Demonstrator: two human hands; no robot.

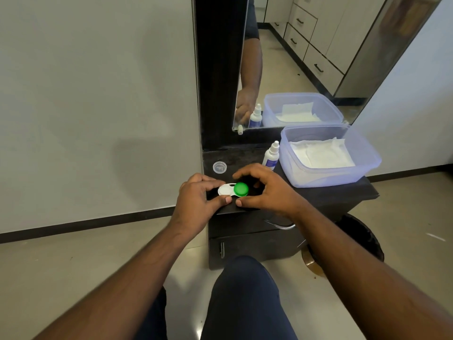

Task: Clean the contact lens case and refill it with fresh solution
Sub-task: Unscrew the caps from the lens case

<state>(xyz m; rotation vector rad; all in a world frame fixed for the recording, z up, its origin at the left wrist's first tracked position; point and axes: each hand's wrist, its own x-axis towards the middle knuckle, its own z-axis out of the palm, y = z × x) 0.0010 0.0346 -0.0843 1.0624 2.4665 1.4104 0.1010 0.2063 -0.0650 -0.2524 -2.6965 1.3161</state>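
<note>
Head view: my left hand (196, 200) pinches the white lens case (226, 190) at the table (318, 192) front edge; my right hand (267, 190) curls around its green cap (241, 189). Light, stiff, probably slick plastic, so I'd grip the cap's rim.

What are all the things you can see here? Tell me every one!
contact lens case: one, white, held over the counter's front edge
green cap: one, on the case's right well
clear cap: one, see-through, on the counter behind the left hand
solution bottle: one, white with blue label, upright beside the tub
plastic tub: one, pale blue, right side of counter
tissue: white, inside the tub
counter: one, black
mirror: one, behind the counter
left hand: grips the case's left end
right hand: fingers around the green cap
</note>
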